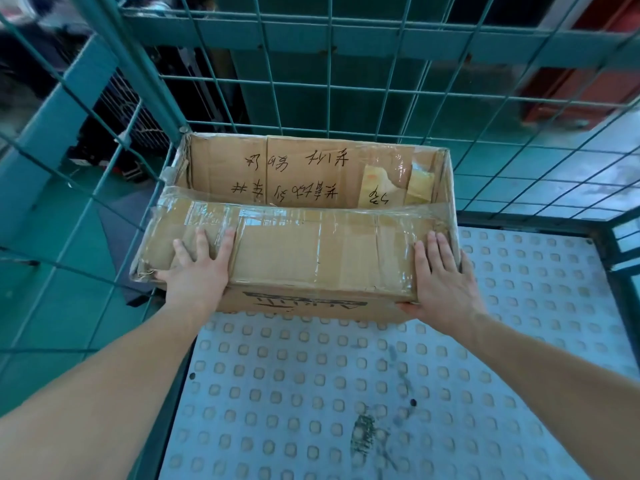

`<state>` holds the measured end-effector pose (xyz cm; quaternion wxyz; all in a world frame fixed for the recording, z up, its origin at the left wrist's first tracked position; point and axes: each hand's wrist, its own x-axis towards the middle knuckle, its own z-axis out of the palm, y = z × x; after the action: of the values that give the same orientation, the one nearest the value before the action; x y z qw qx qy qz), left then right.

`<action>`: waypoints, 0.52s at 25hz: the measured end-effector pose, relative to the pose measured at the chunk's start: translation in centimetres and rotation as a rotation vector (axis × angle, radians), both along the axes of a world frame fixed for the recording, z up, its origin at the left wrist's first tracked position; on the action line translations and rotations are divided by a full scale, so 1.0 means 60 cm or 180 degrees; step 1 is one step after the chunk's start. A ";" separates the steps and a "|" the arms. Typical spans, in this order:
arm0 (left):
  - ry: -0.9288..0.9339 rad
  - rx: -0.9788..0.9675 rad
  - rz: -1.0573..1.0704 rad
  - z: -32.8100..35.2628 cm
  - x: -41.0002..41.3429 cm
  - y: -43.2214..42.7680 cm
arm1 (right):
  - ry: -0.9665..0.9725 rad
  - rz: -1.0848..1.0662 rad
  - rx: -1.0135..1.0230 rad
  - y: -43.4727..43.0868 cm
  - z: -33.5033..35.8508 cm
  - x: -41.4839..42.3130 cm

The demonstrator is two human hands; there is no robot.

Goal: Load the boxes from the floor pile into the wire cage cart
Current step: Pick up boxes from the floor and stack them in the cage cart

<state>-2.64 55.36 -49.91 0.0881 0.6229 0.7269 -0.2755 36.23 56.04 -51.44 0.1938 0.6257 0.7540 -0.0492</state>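
While the taped cardboard box [304,251] sat in the back-left corner of the wire cage cart [346,29], my left hand [197,271] and right hand [441,278] lay flat on it; it looked light, soft-walled, best lifted from underneath

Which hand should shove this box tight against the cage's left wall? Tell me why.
Right, probably. The right hand lies flat at the cardboard box's right end, opposite the left mesh wall, so it can push that way. The left hand rests flat on top near the left end.
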 end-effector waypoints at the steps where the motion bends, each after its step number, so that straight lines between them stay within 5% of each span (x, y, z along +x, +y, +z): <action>1: -0.0105 -0.0179 0.0213 0.014 0.002 0.004 | -0.0034 -0.0010 -0.0181 0.006 0.007 -0.001; 5: -0.1095 -0.0734 0.0718 0.122 0.052 -0.020 | 0.0755 -0.0364 -0.0913 0.021 0.115 -0.013; 9: -0.3326 0.0321 0.0978 0.288 0.205 -0.143 | 0.2853 -0.1363 -0.0592 -0.100 0.292 -0.033; 13: -0.4109 0.0611 0.1139 0.452 0.294 -0.257 | 0.4033 -0.2387 -0.0774 -0.317 0.445 0.007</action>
<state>15.02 39.93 -22.78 0.4931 0.5378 0.6417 0.2364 36.64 37.01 -24.72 -0.2398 0.6669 0.4464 -0.5462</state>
